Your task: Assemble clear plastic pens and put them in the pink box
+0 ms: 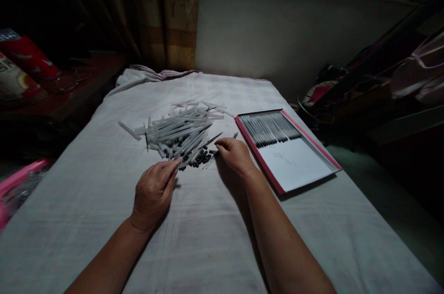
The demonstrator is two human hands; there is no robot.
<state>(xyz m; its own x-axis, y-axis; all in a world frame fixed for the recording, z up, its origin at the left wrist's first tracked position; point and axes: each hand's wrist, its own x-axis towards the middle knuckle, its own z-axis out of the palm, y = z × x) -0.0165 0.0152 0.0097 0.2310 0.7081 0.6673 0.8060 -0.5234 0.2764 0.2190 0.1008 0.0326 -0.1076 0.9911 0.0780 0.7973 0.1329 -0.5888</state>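
A loose heap of clear plastic pen barrels [180, 129] lies on a white cloth-covered table [194, 234]. Small black caps [201, 159] are scattered at the heap's near edge. My left hand [154, 192] rests on the cloth with its fingertips pinched on a clear barrel at that edge. My right hand [236, 155] is curled palm-down beside the black caps, fingers closed on a thin pen part [217, 138] that pokes out toward the heap. A shallow red-edged box [305, 164] to the right holds a neat row of assembled pens [268, 127] in its far half.
The table's right edge drops to a dark floor with bags and clutter [347, 85]. A dark wooden shelf with red packets [24, 71] stands at the left. A pink object [17, 183] sits at the near left. A curtain [173, 16] and a pale wall are behind.
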